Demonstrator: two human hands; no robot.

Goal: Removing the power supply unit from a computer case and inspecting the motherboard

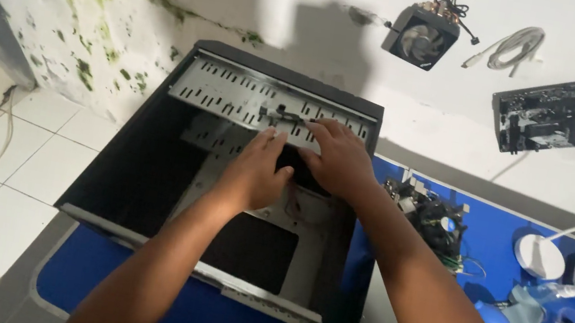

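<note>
Over at the left end of the blue mat [198, 322], we press our left hand [254, 172] and right hand [338, 158], fingers spread and gripping nothing, into the open computer case [146, 169], so steady, even pressure seems wisest.

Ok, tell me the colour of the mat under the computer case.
Blue mat, seen in the head view, under the black computer case.

computer case [138, 168]: black shell, grey metal inside
mat [494, 227]: bright blue
wall [79, 10]: white, green mould blotches
floor tiles [15, 163]: white
</note>
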